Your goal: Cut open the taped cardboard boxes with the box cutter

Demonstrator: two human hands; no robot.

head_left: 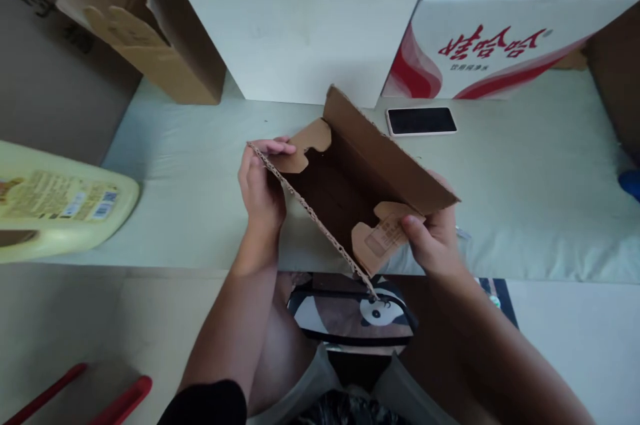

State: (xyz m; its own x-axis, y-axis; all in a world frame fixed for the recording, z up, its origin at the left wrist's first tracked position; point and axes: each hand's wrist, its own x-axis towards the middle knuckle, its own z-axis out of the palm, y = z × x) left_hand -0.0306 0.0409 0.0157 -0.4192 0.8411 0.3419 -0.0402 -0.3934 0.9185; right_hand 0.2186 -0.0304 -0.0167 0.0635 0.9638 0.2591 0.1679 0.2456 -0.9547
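**Brown box (360,195), top open**

Yellow jug (95,208) far left, then the left hand (263,178), fingers gripping the box's far end. Box is tilted over the bench (540,212). Phone (421,120) lies beyond; right hand (434,238) fingers hold the near end flap.

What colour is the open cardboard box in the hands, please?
The cardboard box is brown, best seen in the head view.

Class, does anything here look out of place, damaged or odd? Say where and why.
Yes: the open cardboard box between the left hand and right hand has a ragged long edge with corrugation exposed, so it looks torn or roughly cut. Nothing looks spilled.
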